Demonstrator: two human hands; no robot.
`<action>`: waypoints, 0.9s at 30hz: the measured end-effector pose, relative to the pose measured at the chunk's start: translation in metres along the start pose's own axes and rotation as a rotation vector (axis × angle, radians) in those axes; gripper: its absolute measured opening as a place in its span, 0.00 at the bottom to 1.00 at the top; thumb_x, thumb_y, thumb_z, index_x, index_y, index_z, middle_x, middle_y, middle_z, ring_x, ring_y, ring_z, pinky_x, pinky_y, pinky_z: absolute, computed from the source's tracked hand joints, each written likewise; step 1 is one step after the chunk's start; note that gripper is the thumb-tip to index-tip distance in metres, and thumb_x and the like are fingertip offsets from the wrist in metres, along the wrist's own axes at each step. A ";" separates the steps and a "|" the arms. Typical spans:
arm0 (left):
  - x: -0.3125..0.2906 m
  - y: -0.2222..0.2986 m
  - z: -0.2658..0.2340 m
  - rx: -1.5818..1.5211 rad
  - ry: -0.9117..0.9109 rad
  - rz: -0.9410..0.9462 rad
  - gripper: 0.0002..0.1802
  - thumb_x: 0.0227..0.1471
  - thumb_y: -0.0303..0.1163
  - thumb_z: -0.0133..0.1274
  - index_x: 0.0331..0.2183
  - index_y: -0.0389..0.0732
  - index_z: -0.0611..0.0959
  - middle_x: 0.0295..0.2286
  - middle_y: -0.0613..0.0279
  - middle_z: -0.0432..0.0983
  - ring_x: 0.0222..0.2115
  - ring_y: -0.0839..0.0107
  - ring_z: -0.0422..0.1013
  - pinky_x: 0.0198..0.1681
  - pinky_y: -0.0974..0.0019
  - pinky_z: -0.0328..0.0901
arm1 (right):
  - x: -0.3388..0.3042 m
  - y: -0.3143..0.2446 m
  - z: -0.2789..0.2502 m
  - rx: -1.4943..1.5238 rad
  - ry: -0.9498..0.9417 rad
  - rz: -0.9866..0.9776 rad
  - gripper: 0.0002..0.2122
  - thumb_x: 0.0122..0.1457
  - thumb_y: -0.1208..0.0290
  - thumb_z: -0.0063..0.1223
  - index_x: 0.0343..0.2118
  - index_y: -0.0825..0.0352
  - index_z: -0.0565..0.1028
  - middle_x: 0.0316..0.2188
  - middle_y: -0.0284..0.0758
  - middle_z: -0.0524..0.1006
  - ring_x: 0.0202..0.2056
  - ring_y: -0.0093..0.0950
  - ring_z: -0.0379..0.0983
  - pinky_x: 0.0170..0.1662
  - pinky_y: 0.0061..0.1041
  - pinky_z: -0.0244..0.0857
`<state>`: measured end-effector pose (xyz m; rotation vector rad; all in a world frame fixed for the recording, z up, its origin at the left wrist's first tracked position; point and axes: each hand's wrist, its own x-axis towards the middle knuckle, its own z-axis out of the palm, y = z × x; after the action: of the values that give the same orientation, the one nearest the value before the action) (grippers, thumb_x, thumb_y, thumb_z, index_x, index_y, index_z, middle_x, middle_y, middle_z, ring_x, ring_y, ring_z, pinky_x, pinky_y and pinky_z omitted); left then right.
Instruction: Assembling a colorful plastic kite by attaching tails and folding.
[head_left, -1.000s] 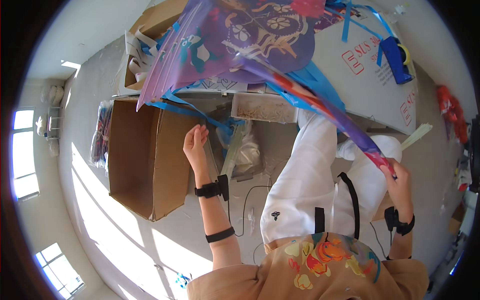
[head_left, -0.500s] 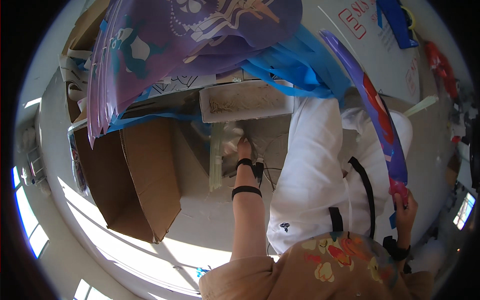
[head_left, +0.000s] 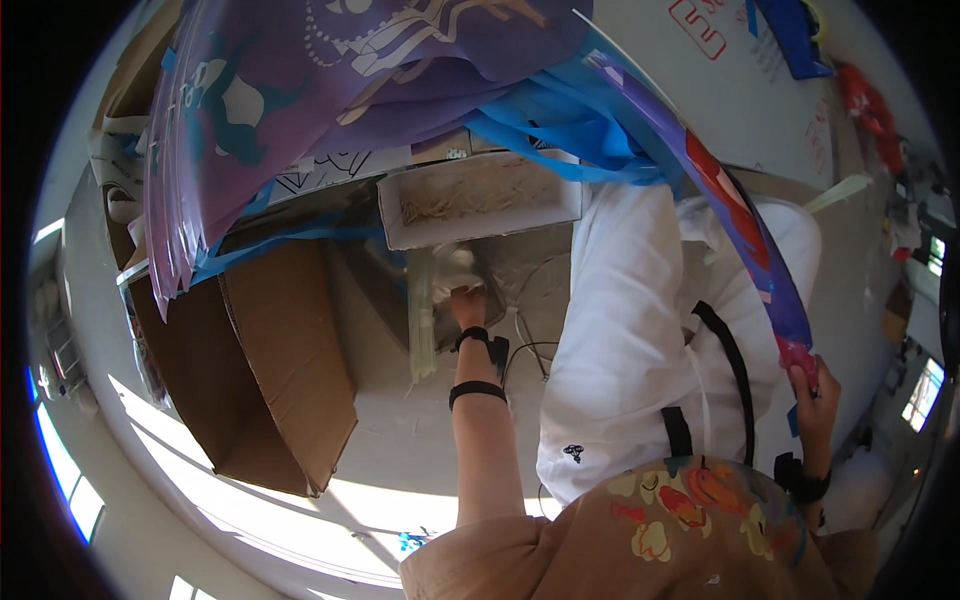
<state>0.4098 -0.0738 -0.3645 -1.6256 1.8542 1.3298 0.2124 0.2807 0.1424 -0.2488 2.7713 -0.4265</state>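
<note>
My right hand (head_left: 815,395) is closed on the pink lower end of a long, curved purple printed sheet (head_left: 735,210) with a red pattern, which looks like thin film. It arches up past my right leg toward the table. My left hand (head_left: 466,308) reaches down beneath a white box, its fingers curled in. Crumpled clear plastic (head_left: 457,266) lies just beyond the fingers; whether they grip it is hard to see. A bundle of thin pale green sticks (head_left: 421,320) stands next to this hand.
A shallow white box (head_left: 398,225) holds pale shreds. To the left stands an open brown carton (head_left: 290,360). Stacked purple printed sheets (head_left: 270,130) and blue strips (head_left: 560,115) drape over the table edge. My legs in white trousers (head_left: 625,330) are close on the right.
My left hand has shifted left and slightly toward me, its fingers now more curled. The right hand keeps its hold on the purple sheet. The view has tilted a little.
</note>
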 end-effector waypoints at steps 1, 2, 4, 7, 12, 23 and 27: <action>-0.003 0.006 0.003 0.205 -0.042 0.059 0.16 0.52 0.32 0.58 0.42 0.36 0.82 0.43 0.45 0.80 0.44 0.48 0.76 0.46 0.51 0.73 | -0.001 0.000 0.000 -0.007 0.011 -0.002 0.10 0.64 0.70 0.56 0.36 0.74 0.72 0.20 0.38 0.67 0.23 0.23 0.58 0.27 0.24 0.55; -0.008 0.012 0.005 0.401 -0.089 0.109 0.15 0.52 0.32 0.58 0.42 0.37 0.83 0.44 0.46 0.80 0.45 0.49 0.76 0.46 0.52 0.73 | -0.002 0.000 -0.002 -0.007 -0.009 0.024 0.10 0.63 0.70 0.56 0.36 0.74 0.73 0.20 0.38 0.67 0.22 0.23 0.58 0.27 0.24 0.55; -0.013 0.025 0.006 0.606 -0.141 0.139 0.14 0.53 0.30 0.56 0.43 0.38 0.83 0.43 0.47 0.80 0.44 0.49 0.76 0.47 0.51 0.73 | -0.004 0.001 -0.003 0.001 -0.015 0.065 0.09 0.63 0.71 0.56 0.36 0.74 0.73 0.20 0.38 0.68 0.22 0.24 0.58 0.27 0.24 0.55; -0.014 0.036 0.002 0.588 -0.078 0.144 0.13 0.54 0.27 0.52 0.41 0.37 0.85 0.41 0.48 0.81 0.42 0.48 0.77 0.46 0.50 0.73 | -0.006 0.000 -0.006 -0.049 -0.065 0.118 0.11 0.64 0.68 0.54 0.36 0.74 0.73 0.23 0.36 0.71 0.26 0.23 0.63 0.31 0.25 0.60; -0.003 0.027 -0.022 0.216 0.085 0.234 0.08 0.51 0.30 0.58 0.32 0.40 0.89 0.35 0.49 0.83 0.38 0.52 0.79 0.43 0.54 0.74 | -0.004 -0.002 -0.004 -0.030 -0.070 0.124 0.10 0.64 0.68 0.54 0.36 0.73 0.73 0.23 0.36 0.71 0.26 0.23 0.62 0.32 0.25 0.60; -0.078 0.093 -0.140 0.247 0.763 0.579 0.09 0.54 0.34 0.62 0.31 0.38 0.82 0.27 0.57 0.82 0.27 0.61 0.77 0.35 0.57 0.69 | -0.005 0.015 0.003 0.059 -0.014 0.015 0.08 0.65 0.71 0.54 0.38 0.73 0.76 0.25 0.38 0.76 0.25 0.22 0.64 0.31 0.22 0.60; -0.175 0.164 -0.223 -0.560 0.744 0.724 0.11 0.65 0.35 0.51 0.34 0.37 0.75 0.27 0.63 0.79 0.19 0.72 0.68 0.27 0.69 0.65 | 0.005 0.009 0.008 0.301 0.034 -0.025 0.09 0.65 0.71 0.53 0.40 0.74 0.76 0.29 0.37 0.80 0.29 0.22 0.72 0.36 0.22 0.66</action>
<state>0.3820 -0.1647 -0.0511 -1.9938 2.9081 1.8067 0.2094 0.2856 0.1309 -0.2051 2.6905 -0.8504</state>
